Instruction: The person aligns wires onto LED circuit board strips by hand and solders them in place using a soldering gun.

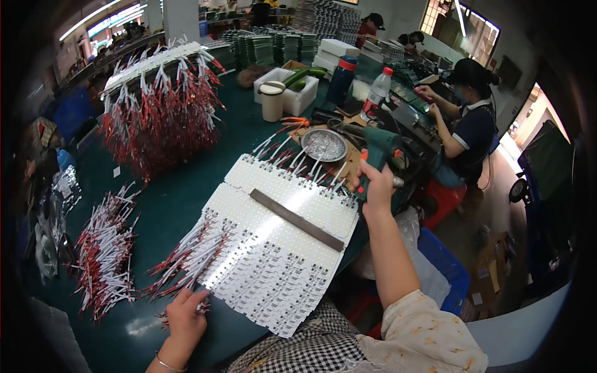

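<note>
A white LED circuit-board panel (273, 267) lies tilted on the green table in front of me, with a dark flat bar (297, 219) across it. Red and white wires (298, 163) stick out along its far edge. My right hand (378, 189) is wrapped around the grip of a green pistol-shaped power tool (380, 144), beside the panel's far right corner. At the panel's near left corner my left hand (185, 316) is closed on a few short red-and-white wires (202, 306), mostly hidden by its fingers. A loose pile of wires (196, 252) rests on the panel's left side.
More wires (109, 248) are heaped at left, beneath a rack hung with wired boards (155, 68). Beyond the panel stand a metal bowl (324, 145), orange-handled pliers (296, 121), a white foam box (305, 93), a bottle (377, 93) and a flask (342, 81). A co-worker (472, 118) sits at right.
</note>
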### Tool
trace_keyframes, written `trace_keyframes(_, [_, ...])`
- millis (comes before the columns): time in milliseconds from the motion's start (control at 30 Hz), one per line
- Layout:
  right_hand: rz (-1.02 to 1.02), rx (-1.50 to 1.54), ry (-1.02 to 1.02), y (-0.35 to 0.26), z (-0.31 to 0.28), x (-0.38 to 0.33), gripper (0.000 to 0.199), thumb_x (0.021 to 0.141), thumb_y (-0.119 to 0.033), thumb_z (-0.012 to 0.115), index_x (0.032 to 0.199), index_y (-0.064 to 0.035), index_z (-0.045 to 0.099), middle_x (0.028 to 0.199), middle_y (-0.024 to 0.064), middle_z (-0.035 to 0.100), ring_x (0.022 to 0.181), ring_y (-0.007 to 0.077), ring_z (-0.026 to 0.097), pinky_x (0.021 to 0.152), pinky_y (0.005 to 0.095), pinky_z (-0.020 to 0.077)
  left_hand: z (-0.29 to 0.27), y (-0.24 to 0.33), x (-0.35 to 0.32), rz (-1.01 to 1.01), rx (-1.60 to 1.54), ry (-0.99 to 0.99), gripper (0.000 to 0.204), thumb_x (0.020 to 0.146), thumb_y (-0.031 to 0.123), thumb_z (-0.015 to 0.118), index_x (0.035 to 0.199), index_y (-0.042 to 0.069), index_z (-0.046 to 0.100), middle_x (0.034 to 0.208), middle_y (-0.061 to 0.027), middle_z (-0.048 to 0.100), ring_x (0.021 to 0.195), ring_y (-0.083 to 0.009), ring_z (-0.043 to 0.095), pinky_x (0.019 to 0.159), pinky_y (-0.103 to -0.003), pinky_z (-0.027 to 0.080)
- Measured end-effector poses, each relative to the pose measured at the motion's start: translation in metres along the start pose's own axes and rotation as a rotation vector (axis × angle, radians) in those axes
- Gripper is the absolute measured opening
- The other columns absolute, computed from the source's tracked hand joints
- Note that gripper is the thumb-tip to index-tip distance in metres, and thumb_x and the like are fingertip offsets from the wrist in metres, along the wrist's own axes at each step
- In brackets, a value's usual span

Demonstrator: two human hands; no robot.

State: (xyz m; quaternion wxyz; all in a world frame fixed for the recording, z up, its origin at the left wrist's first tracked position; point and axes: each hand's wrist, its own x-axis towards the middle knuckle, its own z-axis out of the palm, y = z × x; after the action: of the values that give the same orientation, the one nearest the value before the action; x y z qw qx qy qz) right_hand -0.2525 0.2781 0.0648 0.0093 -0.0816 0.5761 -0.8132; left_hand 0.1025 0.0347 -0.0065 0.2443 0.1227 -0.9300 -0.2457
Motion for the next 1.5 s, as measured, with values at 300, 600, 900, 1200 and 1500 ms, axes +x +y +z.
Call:
trace_keyframes(300, [0.011, -0.060, -0.234, -0.026, 0.016, -0.100, 0.040, 0.080, -0.009, 0.062, 0.116, 0.0027, 0.048, 0.068, 0.0073, 0.053, 0.048, 0.0156, 0.054, 0.045, 0.0285, 0.0457, 0.001, -0.006, -0.004, -0.004, -0.029, 0.006, 0.039, 0.062, -0.015, 0.058, 0.092, 0.006, 0.068, 0.071, -0.0111, 0.057, 0.064, -0.0280, 0.060, 0.057, -0.035, 0.048])
trace_keyframes(600, [0.219, -0.095, -0.610, 0.001, 0.017, -0.189, 0.045, 0.085, -0.001, 0.059, 0.126, 0.0047, 0.042, 0.082, 0.0088, 0.057, 0.057, 0.0125, 0.056, 0.051, 0.0256, 0.0477, 0.001, -0.007, -0.008, 0.080, -0.002, 0.006, 0.041, 0.060, -0.016, 0.059, 0.094, 0.006, 0.067, 0.070, -0.0109, 0.057, 0.062, -0.0281, 0.061, 0.055, -0.035, 0.049])
trace_keyframes(900, [0.338, -0.104, -0.661, 0.020, 0.021, -0.234, 0.012, 0.083, -0.006, 0.070, 0.091, -0.0014, 0.061, 0.077, 0.0015, 0.062, 0.065, 0.0074, 0.058, 0.059, 0.0239, 0.0486, 0.001, -0.007, -0.008, 0.041, -0.085, 0.011, 0.039, 0.059, -0.011, 0.061, 0.093, 0.007, 0.067, 0.072, -0.0112, 0.056, 0.063, -0.0320, 0.058, 0.054, -0.039, 0.047])
trace_keyframes(1200, [0.486, -0.293, -0.719, 0.006, -0.003, -0.244, 0.060, 0.079, 0.000, 0.060, 0.134, 0.0021, 0.037, 0.076, 0.0109, 0.058, 0.058, 0.0172, 0.058, 0.056, 0.0281, 0.0497, 0.007, -0.019, -0.002, 0.045, -0.154, -0.008, 0.043, 0.059, -0.016, 0.056, 0.096, 0.005, 0.067, 0.078, -0.0103, 0.060, 0.070, -0.0296, 0.061, 0.059, -0.036, 0.049])
trace_keyframes(1500, [0.503, -0.345, -0.846, 0.013, -0.004, -0.247, 0.058, 0.081, -0.005, 0.062, 0.133, 0.0016, 0.037, 0.075, 0.0111, 0.057, 0.056, 0.0159, 0.057, 0.053, 0.0269, 0.0492, 0.006, -0.018, -0.011, 0.077, -0.092, -0.006, 0.046, 0.056, -0.013, 0.058, 0.097, 0.007, 0.068, 0.076, -0.0057, 0.056, 0.066, -0.0238, 0.059, 0.053, -0.034, 0.047])
